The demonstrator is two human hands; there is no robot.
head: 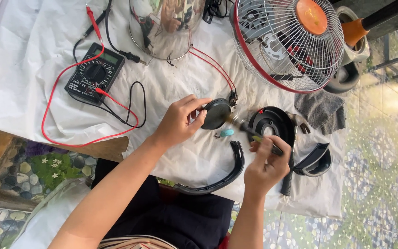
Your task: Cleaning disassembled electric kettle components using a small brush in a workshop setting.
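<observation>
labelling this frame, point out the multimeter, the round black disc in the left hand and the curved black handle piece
multimeter (95, 74), head view, on its dial
round black disc (215, 113), head view, middle of its face
curved black handle piece (236, 168), head view, on its bend

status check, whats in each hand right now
Left hand grips black round part. Right hand holds screwdriver against it. Hammer close beside right hand.

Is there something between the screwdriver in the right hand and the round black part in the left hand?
Nothing visible. The screwdriver in the right hand already reaches the black part, which the left hand holds.
</observation>
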